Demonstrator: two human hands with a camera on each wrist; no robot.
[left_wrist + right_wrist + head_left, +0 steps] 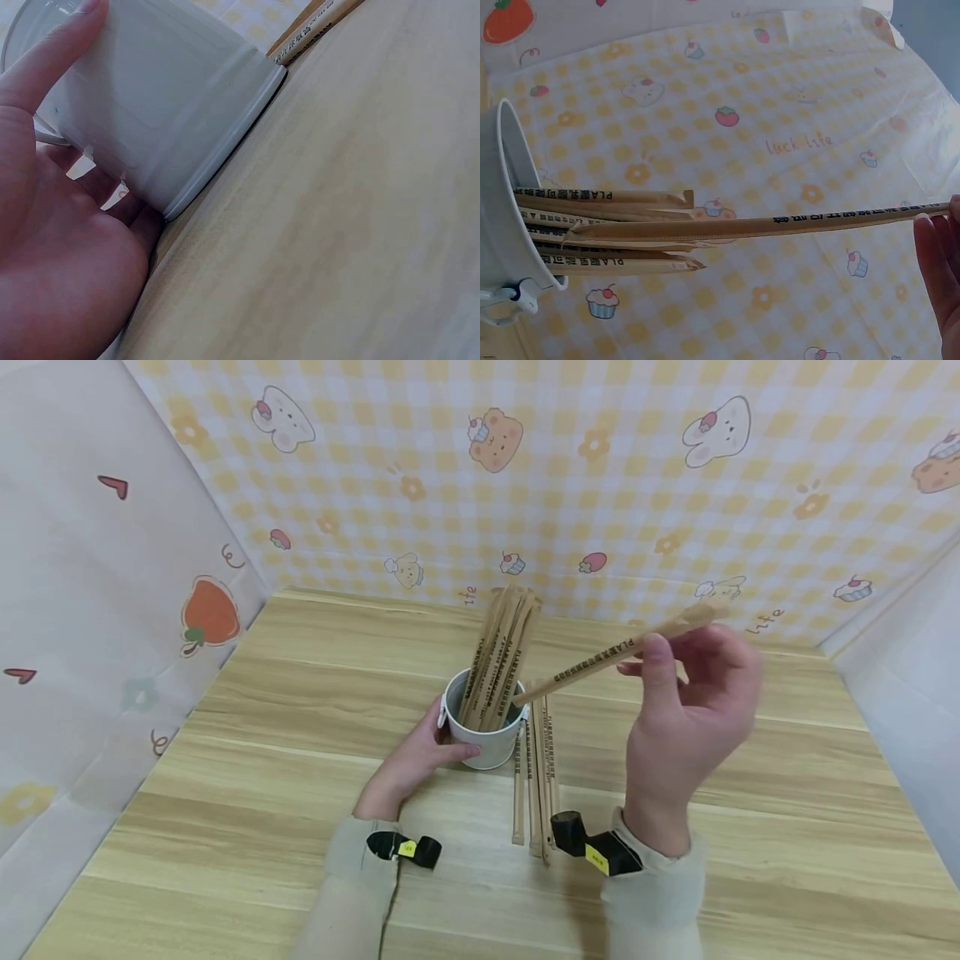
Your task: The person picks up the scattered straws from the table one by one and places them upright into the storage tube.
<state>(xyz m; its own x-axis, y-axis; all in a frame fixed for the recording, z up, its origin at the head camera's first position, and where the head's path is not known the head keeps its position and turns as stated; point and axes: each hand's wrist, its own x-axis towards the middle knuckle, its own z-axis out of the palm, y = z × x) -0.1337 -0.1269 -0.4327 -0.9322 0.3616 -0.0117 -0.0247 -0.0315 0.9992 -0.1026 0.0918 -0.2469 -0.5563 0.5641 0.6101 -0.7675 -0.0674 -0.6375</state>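
A small white metal bucket (489, 752) stands upright on the wooden table. My left hand (416, 756) grips its left side, thumb across the front; in the left wrist view the other fingers curl behind the bucket (165, 97). Several paper-wrapped straws (498, 652) lean inside it, their tops rising above the rim. To the right, my right hand (693, 710) pinches one wrapped straw (588, 670) near its upper end. This straw slants down to the left, its lower end by the bucket's rim. The right wrist view shows the fingertips (934, 240) on the straw's far end.
Several more wrapped straws (536, 802) lie on the wooden table (262, 777), just right of the bucket and partly behind it. A yellow checked cloth (420, 452) with cartoon prints hangs along the back. White printed sheets (67, 568) line the sides.
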